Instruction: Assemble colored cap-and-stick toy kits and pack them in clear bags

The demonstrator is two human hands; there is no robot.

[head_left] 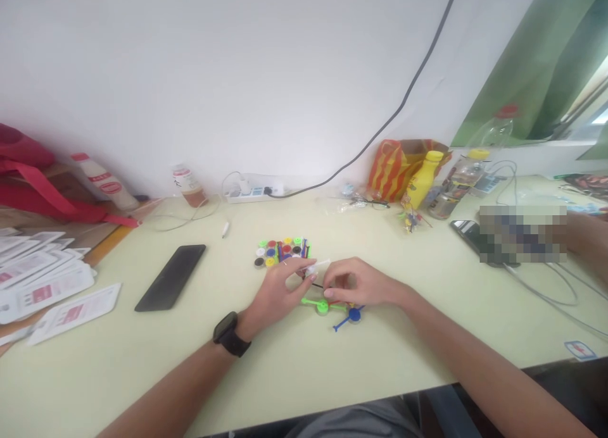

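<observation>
My left hand (280,291), with a black watch on its wrist, pinches a small whitish translucent plastic piece (323,262) between thumb and fingers. Close beside it, my right hand (358,283) has its fingers curled together; what they hold is hidden. A thin dark piece (317,285) shows in the gap between the hands. Just below them lie a green round part with thin arms (323,307) and a blue one (354,315). Beyond my left hand, several coloured round caps (270,252) stand in rows beside coloured thin sticks, partly covered by the hand.
A black phone (171,278) and a pile of white cards (52,280) lie to the left. Along the wall stand bottles, a power strip (254,192), a striped bag (392,169) and a yellow bottle (424,180). At right, another person's arm (586,242) reaches near cables.
</observation>
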